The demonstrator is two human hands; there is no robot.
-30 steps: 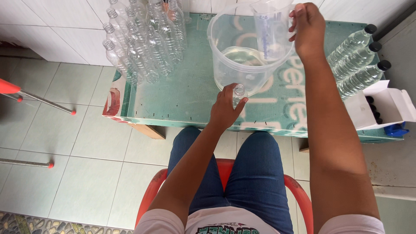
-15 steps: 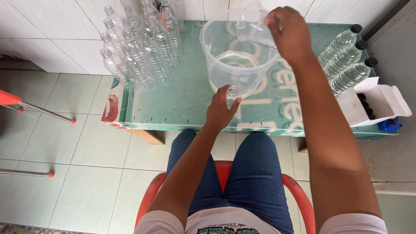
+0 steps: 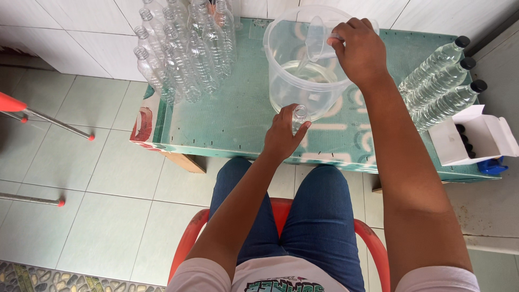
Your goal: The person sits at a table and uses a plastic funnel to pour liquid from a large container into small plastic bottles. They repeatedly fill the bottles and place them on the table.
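presently, head view, the only one supplied. the left hand is curled round a small clear bottle that stands upright near the front edge of the green table, about midway along it; fingers and thumb wrap the body just below the open neck, and the mouth faces straight up. the bottle's long axis is vertical, and its lower part is hidden behind the hand.

the right hand is closed round the handle of a clear scoop jug, held inside the upper part of a large clear bucket. the bucket stands toward the back edge, touching or just behind the bottle; which of the two cannot be told. some clear liquid shows in its bottom. the jug is tilted, mouth turned toward the left and down into the bucket.

the deciding relation: the bottle mouth lies toward the front edge and lower than the jug, just outside the bucket's near wall. the right hand is the one above it; the left hand already steadies it.

elsewhere: a cluster of empty bottles at the back left corner, three capped filled bottles lying on their sides at the right edge, a white carton of dark caps beside them.
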